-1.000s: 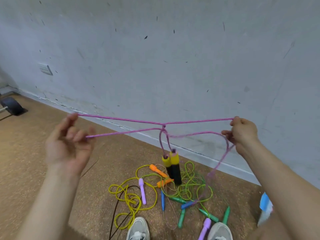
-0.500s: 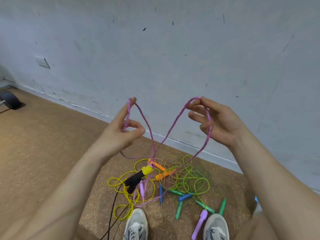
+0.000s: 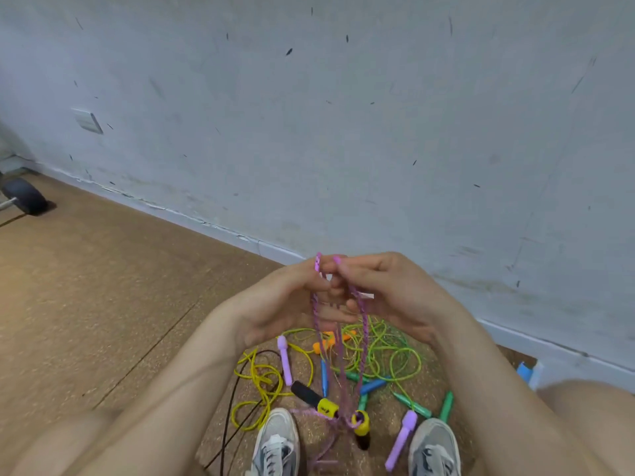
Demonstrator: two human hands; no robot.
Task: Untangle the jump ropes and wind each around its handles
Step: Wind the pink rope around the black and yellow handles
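Hands: the left hand (image 3: 275, 304) and right hand (image 3: 395, 297) are drawn in close, fingertips nearly touching. Each pinches a bend of the pink rope (image 3: 317, 264) at the top, with the fingers curled in, not spread.
Step in hand: it looks like gathering the pink rope into folded lengths, clear of the pile, ready for winding.
Next move: probably passing both bends into one hand, so the other can reach down for the handles (image 3: 325, 405). The pinch has to stay firm or the folds will slip and fall back among the other ropes.
Pink rope: thin, braided and limp. Several strands hang straight down from the fingers, between the wrists, to the handles below.
Handles: yellow collars on black grips, side by side and just in front of the shoes (image 3: 278, 441). I cannot tell whether they dangle or rest on the floor (image 3: 103, 304).
Other ropes: a yellow rope (image 3: 261, 379) and a green rope (image 3: 395, 348) lie looped together beneath the hands. Purple, orange, blue and green grips are scattered through them, so the tangle is not yet sorted.
Beyond: a pale scuffed wall (image 3: 343, 132) meets the floor behind the pile.
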